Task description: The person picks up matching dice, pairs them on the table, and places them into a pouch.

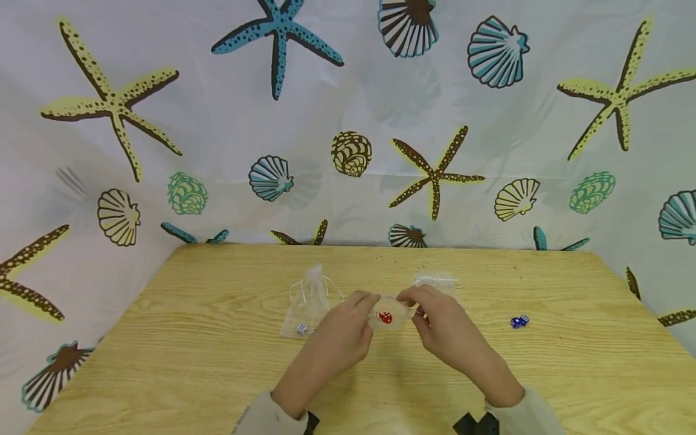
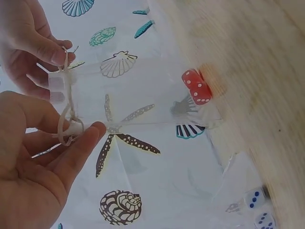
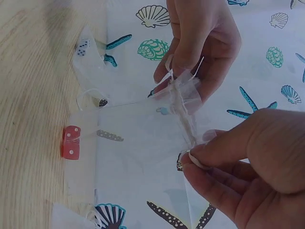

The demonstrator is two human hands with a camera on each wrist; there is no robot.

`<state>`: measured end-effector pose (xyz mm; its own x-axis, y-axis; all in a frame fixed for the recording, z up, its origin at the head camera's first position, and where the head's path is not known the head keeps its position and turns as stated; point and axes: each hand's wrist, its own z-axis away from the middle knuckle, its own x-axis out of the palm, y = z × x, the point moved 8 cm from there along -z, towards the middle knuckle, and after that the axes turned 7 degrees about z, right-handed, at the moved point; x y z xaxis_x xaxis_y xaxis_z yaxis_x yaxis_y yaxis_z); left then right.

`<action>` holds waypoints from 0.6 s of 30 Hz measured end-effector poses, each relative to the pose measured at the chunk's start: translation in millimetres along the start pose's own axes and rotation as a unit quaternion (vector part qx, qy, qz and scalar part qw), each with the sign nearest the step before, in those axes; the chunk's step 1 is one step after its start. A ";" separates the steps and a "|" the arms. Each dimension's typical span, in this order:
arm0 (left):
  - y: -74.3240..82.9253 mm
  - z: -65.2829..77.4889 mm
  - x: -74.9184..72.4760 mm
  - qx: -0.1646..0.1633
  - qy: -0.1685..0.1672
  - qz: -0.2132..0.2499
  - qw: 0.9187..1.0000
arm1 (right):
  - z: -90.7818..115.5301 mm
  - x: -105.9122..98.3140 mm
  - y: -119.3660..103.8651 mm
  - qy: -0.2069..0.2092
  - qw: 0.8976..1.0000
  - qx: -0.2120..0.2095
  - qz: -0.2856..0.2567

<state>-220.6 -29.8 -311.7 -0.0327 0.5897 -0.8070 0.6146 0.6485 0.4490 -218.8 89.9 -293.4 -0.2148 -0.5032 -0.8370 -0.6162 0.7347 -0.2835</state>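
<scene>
Between my hands hangs a sheer drawstring pouch [image 2: 138,90] with two red dice [image 2: 197,87] at its bottom. My left hand [image 1: 341,326] pinches one side of the pouch's gathered top, close to a loop of its drawstring [image 2: 67,95]. At the other side of the top, my right hand [image 1: 443,326] pinches the cord between thumb and forefinger, as the right wrist view shows. To the left on the table lies another sheer pouch [image 1: 312,299] holding white dice [image 1: 301,328], its cords loose.
Two blue dice [image 1: 519,321] lie on the wooden table [image 1: 190,338] to the right. Beyond my right hand is a further sheer pouch [image 1: 435,280], lying flat. A white curtain [image 1: 326,109] printed with shells and starfish stands behind the table and along its sides.
</scene>
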 end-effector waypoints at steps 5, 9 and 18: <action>-1.9 -1.0 -6.5 0.007 0.040 0.009 0.999 | -2.4 -2.1 1.8 0.024 1.000 0.004 -0.001; -4.8 -0.9 -10.0 0.003 0.069 0.014 0.998 | -2.5 -3.0 5.2 0.034 0.999 0.013 0.000; -15.1 0.3 -22.2 -0.034 0.120 0.011 0.992 | -2.2 -10.2 17.1 0.038 0.998 0.057 0.002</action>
<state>-228.9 -52.8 -300.7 -0.2118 0.6962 -0.6859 0.5634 0.6605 0.4963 -228.8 106.6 -288.6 -0.2766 -0.5294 -0.8020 -0.5264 0.7817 -0.3345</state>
